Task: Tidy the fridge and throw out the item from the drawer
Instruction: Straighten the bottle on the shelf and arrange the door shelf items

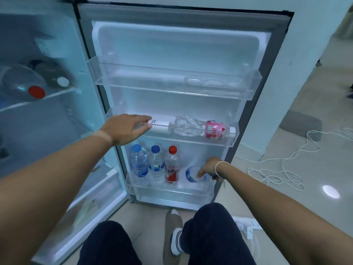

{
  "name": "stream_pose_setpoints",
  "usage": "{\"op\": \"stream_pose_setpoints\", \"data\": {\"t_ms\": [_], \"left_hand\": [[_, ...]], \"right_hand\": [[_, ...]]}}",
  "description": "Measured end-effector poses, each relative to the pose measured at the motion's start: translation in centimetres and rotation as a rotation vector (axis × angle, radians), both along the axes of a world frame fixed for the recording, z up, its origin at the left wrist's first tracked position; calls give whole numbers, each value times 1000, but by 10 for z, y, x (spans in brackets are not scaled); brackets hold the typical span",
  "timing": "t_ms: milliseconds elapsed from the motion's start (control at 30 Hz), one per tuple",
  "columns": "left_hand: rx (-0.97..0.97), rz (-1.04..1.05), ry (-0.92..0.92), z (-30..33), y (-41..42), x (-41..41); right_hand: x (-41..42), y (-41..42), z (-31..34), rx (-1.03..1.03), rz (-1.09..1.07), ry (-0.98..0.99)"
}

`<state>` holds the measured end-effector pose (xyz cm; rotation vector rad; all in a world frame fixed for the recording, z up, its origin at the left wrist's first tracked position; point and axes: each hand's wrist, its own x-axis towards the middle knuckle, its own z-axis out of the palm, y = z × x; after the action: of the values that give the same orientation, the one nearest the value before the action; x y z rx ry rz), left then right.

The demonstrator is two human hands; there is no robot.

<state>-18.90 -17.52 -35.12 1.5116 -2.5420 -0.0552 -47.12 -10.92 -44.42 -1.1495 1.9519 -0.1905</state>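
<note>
- Step: tidying the fridge door (275, 60) shelves; drawer item not identifiable from here.
- Right hand (209, 168): fingers closed around a lying water bottle (192, 175), bottom shelf; three upright bottles (155, 165) just left of the grip.
- Left hand (126, 129): spread flat, touching a white tube (160, 125), middle shelf; pink-label bottle (202, 128) beyond it.
- Next: probably stand the held bottle upright beside the row.

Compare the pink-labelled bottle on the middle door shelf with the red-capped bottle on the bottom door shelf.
The pink-labelled bottle lies on its side; the red-capped bottle stands upright. The pink-labelled bottle has a white cap and a crumpled clear body; the red-capped bottle keeps its shape and carries a red label. The pink-labelled bottle shares its shelf with a white container, while the red-capped bottle stands beside two blue-capped bottles. Both are clear plastic.
</note>
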Motion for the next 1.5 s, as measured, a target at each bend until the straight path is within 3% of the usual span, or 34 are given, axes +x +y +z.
{"op": "stream_pose_setpoints", "data": {"t_ms": [267, 500, 833, 1033, 1200, 1367, 1500], "left_hand": [[85, 86, 1, 7, -18, -5], [-28, 94, -26, 0, -20, -11], [-49, 87, -27, -3, -24, -10], [-55, 97, -32, -4, -23, -11], [-62, 90, -36, -3, -23, -11], [-64, 82, -44, -2, -23, -10], [-60, 80, -50, -4, -24, -10]], "right_hand": [[26, -34, -32, 15, 89, 121], [38, -58, -28, -99, 114, 161], [32, -60, -35, -348, -111, -5], [37, -34, -18, -340, -25, -34], [34, 6, 40, -230, 312, 56], [32, 34, 122, -564, 387, -152], [21, 22, 151, -919, 336, 65]]}}
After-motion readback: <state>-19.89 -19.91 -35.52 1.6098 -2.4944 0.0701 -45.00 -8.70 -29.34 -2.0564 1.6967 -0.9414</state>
